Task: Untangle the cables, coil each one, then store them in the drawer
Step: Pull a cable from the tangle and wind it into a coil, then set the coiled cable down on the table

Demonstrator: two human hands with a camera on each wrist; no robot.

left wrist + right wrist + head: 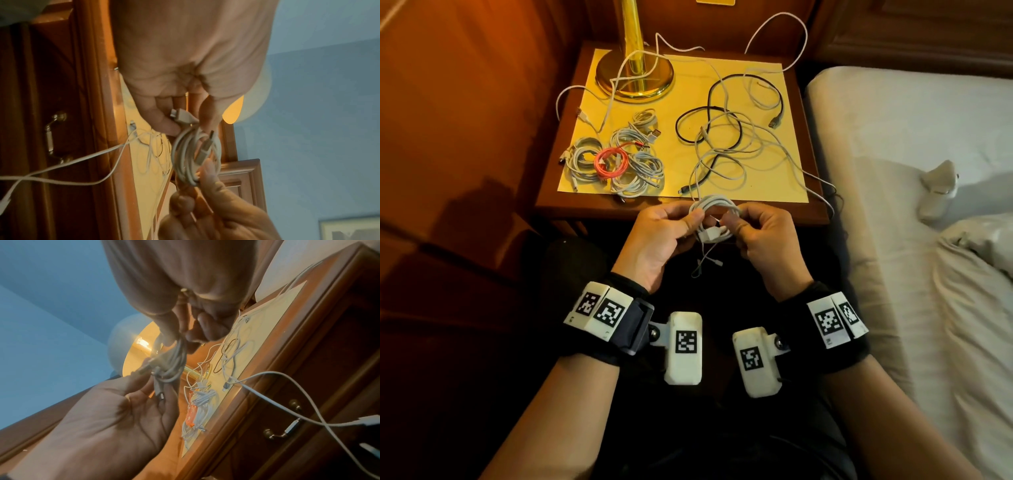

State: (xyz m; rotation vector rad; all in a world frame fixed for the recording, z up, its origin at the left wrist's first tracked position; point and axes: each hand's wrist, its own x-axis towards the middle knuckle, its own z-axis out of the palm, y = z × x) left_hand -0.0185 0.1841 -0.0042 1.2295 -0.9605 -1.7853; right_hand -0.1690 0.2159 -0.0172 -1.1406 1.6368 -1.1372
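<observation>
My left hand (657, 236) and right hand (767, 236) pinch opposite sides of the white coiled cable (714, 214); beyond them lie loose cables (736, 137).

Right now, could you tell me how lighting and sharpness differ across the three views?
Head view: warm lamp light on the nightstand, dark lap, edges bowed. Left wrist view: the left hand and white coil are soft, loose cable streaked. Right wrist view: lamp glare washes over the coil, the right hand in shadow.

Wooden nightstand (804, 144), brass lamp (635, 73), white bed (914, 144)
</observation>
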